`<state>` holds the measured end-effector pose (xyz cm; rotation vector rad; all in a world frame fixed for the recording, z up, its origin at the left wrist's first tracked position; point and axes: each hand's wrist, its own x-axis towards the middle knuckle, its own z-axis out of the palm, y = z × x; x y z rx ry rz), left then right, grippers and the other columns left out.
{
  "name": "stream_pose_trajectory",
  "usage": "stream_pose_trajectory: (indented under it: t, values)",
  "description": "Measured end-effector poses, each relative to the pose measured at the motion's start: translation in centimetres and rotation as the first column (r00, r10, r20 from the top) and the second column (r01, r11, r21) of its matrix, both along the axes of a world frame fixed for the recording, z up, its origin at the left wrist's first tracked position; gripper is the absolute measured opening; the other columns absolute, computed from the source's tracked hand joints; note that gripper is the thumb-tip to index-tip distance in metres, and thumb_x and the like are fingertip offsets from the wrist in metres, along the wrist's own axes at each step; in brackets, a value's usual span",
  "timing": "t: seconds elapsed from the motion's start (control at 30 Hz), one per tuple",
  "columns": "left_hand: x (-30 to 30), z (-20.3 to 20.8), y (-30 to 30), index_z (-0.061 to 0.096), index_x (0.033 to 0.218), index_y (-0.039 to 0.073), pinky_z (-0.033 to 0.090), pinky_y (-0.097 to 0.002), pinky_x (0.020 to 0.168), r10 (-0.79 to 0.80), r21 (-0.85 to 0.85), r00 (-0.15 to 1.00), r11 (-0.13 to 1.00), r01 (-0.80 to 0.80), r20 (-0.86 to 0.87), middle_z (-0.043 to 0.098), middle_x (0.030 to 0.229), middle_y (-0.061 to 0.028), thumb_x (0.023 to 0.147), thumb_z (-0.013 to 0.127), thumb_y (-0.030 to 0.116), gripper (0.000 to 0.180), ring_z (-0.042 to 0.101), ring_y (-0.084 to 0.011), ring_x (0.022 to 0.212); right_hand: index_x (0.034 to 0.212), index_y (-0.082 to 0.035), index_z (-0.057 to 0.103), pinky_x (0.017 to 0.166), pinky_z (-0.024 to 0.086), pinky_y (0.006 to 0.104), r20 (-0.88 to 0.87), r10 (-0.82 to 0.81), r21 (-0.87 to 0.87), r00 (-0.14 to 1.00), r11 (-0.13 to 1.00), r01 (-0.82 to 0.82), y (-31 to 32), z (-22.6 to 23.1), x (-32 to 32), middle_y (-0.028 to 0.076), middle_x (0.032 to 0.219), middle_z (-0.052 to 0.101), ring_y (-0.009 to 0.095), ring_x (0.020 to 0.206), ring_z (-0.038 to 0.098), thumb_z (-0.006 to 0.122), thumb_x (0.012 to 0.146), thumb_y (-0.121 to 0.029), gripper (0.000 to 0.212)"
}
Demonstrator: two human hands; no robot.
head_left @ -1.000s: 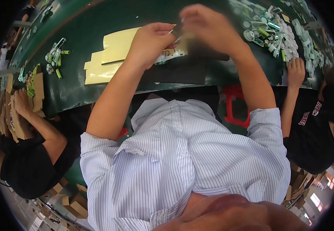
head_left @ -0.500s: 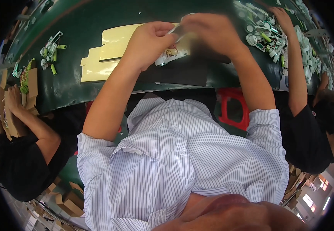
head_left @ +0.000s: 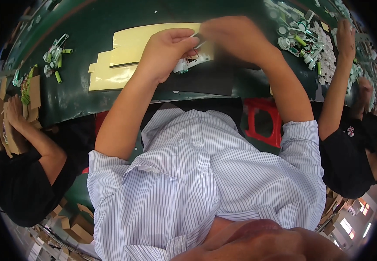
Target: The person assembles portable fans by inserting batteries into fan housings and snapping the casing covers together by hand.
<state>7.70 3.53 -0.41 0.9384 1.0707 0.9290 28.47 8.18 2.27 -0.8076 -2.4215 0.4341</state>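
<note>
My left hand [head_left: 166, 51] is closed, thumb and fingertips pinching a slim white plastic part [head_left: 195, 35]. Below those fingertips hangs or rests a white plastic housing [head_left: 192, 64] with thin dark and reddish wires; how it joins the pinched part is hidden. My right hand [head_left: 236, 37] is at the far end of the pinched part, close beside it. Motion smears its fingers, so what they grip cannot be made out. Under both hands lie yellow glossy sheets [head_left: 132, 43] and a black mat [head_left: 205, 85].
A heap of white housings with green cylindrical cells [head_left: 301, 41] lies at the right, a smaller cluster [head_left: 57, 56] at the left. Co-workers' hands [head_left: 345, 39] are at both sides. A cardboard box [head_left: 35, 93] stands at the left table edge, a red stool [head_left: 262, 122] below the table.
My right hand has shifted slightly left and stays blurred. The left hand keeps its pinch. The co-worker's arm at the right has moved away from the heap, farther right.
</note>
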Motion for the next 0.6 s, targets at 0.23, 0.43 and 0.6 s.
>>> stream_pose_trajectory:
  t: [0.23,0.43,0.6]
  values:
    - [0.9,-0.3,-1.1,0.054,0.121,-0.014,0.054,-0.0242,0.070,0.076,0.089,0.993,0.994,-0.068,-0.095,0.069,0.097,-0.0166,0.089,0.066,0.007,0.040,0.069,-0.0163,0.078,0.098,-0.007,0.062,0.069,0.050,0.0425,0.394,-0.177,-0.089,0.902,0.969,0.229,-0.3,2.8,-1.8,0.013,0.081,0.067,0.033,0.081,0.066,0.066,0.082,-0.022,0.022]
    - [1.4,-0.8,-1.3,0.056,0.119,-0.014,0.054,-0.0239,0.071,0.114,0.162,0.981,0.983,-0.088,-0.156,0.070,0.095,-0.0160,0.089,0.065,0.008,0.038,0.069,-0.0161,0.078,0.095,-0.002,0.059,0.065,0.052,0.0395,0.548,-0.098,0.016,0.830,0.994,0.106,0.9,3.5,-2.5,0.016,0.082,0.066,0.030,0.075,0.067,0.072,0.078,-0.023,0.031]
    - [1.1,-1.3,-1.6,0.057,0.119,-0.012,0.055,-0.0244,0.074,0.145,0.142,0.981,0.982,-0.126,-0.131,0.069,0.099,-0.0161,0.089,0.065,0.005,0.036,0.069,-0.0175,0.082,0.090,-0.001,0.055,0.069,0.053,0.0439,0.566,-0.194,0.108,0.802,0.981,0.160,0.7,4.8,-3.2,0.023,0.089,0.065,0.038,0.083,0.066,0.082,0.066,-0.029,0.046]
